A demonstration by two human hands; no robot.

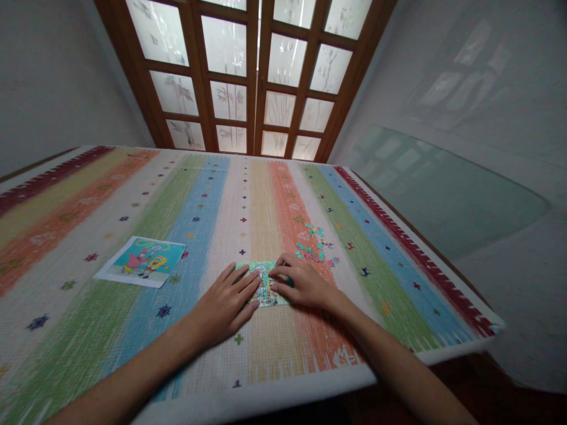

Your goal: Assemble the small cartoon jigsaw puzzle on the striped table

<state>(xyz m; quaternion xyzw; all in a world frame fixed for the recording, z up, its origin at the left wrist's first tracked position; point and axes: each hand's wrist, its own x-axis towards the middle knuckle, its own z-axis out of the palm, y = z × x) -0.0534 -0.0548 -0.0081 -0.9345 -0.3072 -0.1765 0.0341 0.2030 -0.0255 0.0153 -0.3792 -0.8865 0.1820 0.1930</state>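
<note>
Flat jigsaw puzzle [266,284], loose pieces [319,257] nearby

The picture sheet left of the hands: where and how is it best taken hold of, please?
I'd pinch the sheet at its right edge, coming from the right: that side faces the left hand, and the sheet looks thin and flat, so a fingertip could slide beneath.

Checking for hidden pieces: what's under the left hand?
The left hand lies partly over the left side of the puzzle, with striped tablecloth showing around it. Whatever lies directly beneath is covered, so I can't say what's there.
</note>
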